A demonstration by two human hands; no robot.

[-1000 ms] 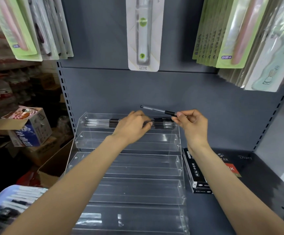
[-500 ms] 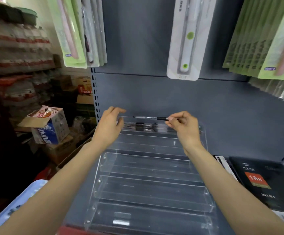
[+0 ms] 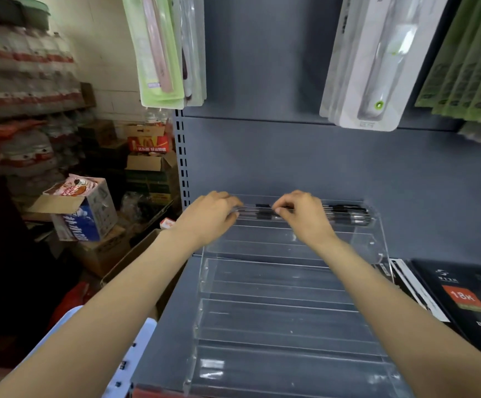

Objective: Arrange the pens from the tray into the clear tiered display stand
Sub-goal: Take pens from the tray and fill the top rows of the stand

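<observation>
Both hands reach to the top tier of the clear tiered display stand (image 3: 288, 282), where a row of pens (image 3: 345, 215) lies lengthwise in the trough against the grey back panel (image 3: 291, 156). The right hand (image 3: 302, 216) has its fingers curled down, pinching what looks like one pen's barrel at the row's middle, though blur hides the exact grip; the left hand (image 3: 210, 216) rests its bent fingers on the left ends of the pens. A pale tray (image 3: 136, 349) edge shows at lower left, and black notebooks (image 3: 460, 300) lie right of the stand.
</observation>
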